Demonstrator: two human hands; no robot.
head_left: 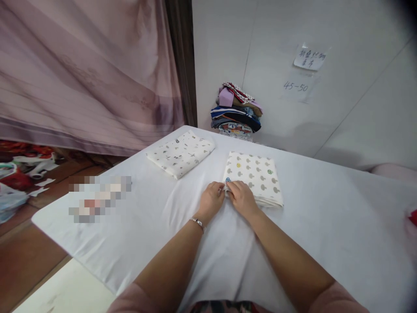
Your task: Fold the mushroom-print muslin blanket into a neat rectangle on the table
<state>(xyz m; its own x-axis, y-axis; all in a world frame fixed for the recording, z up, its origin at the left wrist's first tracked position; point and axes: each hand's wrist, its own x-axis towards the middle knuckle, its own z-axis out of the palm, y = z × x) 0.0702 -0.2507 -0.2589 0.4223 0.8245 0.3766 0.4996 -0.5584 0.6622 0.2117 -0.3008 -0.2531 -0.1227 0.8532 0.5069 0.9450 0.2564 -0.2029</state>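
Observation:
A folded white cloth (256, 174) printed with grey, blue, yellow and green tree shapes lies on the white-covered table. Both my hands are at its near left corner. The fingers of my left hand (211, 199) pinch the edge of that corner. Close beside it, my right hand (240, 196) is closed on the same corner, its fingers curled over the fabric. A second folded white cloth (182, 153) with small grey prints lies flat farther left, touched by neither hand.
The white tablecloth (325, 217) has wrinkles near my arms. A pixelated item (99, 199) lies at the left. Behind the table, folded textiles (237, 108) are stacked against the wall. A pink curtain (91, 69) hangs at the left, with bags (13, 187) beneath.

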